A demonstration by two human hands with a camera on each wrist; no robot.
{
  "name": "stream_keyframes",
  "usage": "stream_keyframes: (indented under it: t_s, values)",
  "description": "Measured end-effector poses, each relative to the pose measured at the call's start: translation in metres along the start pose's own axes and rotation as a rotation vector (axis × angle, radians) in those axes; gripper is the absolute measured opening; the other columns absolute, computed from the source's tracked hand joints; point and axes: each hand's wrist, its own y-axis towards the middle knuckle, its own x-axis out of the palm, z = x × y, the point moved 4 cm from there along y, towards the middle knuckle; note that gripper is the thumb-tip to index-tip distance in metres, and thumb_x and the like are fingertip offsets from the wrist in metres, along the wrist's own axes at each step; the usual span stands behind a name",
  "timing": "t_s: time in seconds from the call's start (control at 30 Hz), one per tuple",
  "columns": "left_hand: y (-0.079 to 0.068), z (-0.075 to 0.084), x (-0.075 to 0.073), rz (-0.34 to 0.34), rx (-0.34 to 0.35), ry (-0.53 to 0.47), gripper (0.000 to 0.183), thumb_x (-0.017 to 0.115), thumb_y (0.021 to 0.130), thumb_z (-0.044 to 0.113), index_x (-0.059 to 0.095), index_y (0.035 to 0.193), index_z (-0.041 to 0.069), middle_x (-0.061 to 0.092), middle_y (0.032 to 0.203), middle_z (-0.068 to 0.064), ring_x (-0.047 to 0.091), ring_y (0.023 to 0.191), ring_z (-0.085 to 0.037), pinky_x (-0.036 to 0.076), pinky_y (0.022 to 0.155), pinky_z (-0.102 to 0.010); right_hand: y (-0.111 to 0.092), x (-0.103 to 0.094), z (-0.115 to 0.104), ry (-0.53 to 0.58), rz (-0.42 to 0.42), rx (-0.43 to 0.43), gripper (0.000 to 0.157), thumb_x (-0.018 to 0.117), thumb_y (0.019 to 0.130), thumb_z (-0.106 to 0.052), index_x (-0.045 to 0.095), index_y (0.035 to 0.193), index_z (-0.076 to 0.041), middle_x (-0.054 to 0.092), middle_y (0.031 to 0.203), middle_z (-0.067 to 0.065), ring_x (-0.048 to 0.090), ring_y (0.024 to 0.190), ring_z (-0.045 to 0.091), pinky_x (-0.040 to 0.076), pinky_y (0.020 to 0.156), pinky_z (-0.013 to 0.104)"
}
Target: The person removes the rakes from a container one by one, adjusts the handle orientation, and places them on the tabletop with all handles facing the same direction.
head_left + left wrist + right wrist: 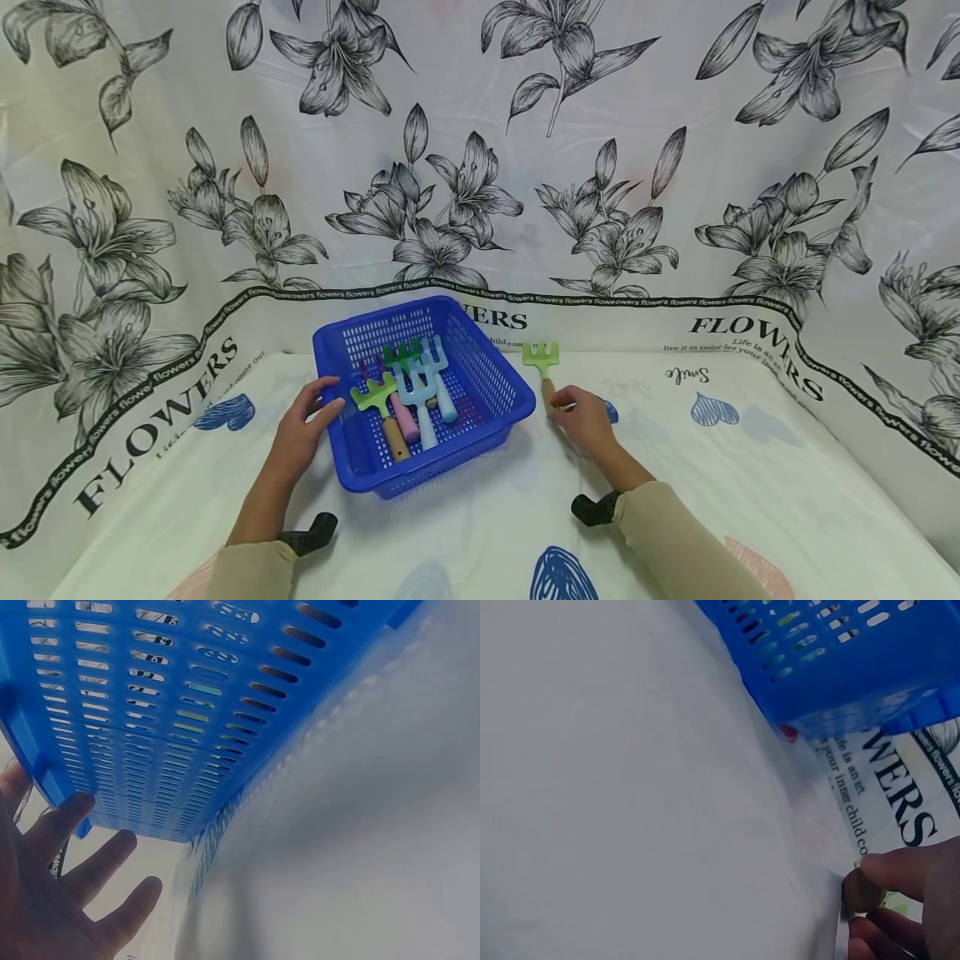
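A small light-green rake (546, 354) with a wooden handle lies near the back of the cloth-covered table. My right hand (583, 417) pinches its handle between thumb and fingers; in the right wrist view the handle's round wooden end (862, 891) shows between them. To the left, a blue plastic basket (513, 408) stands at a slant. Against its left rim rests my left hand (303, 425), its fingers spread and fairly straight in the left wrist view. Inside lie another green rake (381, 400) with a wooden handle, light-blue rakes (416, 392) and a pink handle (403, 417).
A white cloth (480, 533) with heart prints covers the table. Behind it and at the sides hangs a white curtain (525, 200) with black flower drawings and lettering. Black wrist bands (309, 535) sit on both forearms.
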Motion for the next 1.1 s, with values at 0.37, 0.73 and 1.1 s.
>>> stream_keyframes:
  t_s: [0.37,0.73,1.1]
  values:
    - [0.0,0.001,0.0,0.005,0.006,-0.001,0.065,0.049,0.095,0.055,0.034,0.148,0.02,0.024,0.158,-0.014,0.028,0.139,-0.045,0.026,0.103,-0.068,-0.001,-0.003,-0.005,0.017,-0.006,-0.003,0.024,0.076,0.081,-0.008,0.067,0.103,-0.009,0.064,0.102,0.007,0.061,0.09,0.023,0.051,0.08,0.041]
    - [-0.001,0.001,0.001,0.003,-0.002,-0.006,0.066,0.05,0.096,0.055,0.033,0.149,0.02,0.024,0.158,-0.014,0.026,0.14,-0.045,0.025,0.104,-0.067,0.0,-0.02,-0.035,0.101,0.1,-0.049,0.033,0.072,0.085,-0.01,0.063,0.117,-0.008,0.063,0.115,0.012,0.061,0.101,0.027,0.054,0.079,0.041]
    - [-0.001,0.0,0.0,0.005,0.008,-0.017,0.065,0.05,0.096,0.055,0.034,0.149,0.02,0.024,0.158,-0.013,0.026,0.14,-0.045,0.027,0.103,-0.067,-0.016,-0.019,-0.079,0.256,0.078,-0.163,0.047,0.072,0.088,-0.014,0.054,0.131,-0.011,0.054,0.129,0.011,0.062,0.102,0.025,0.057,0.076,0.038]
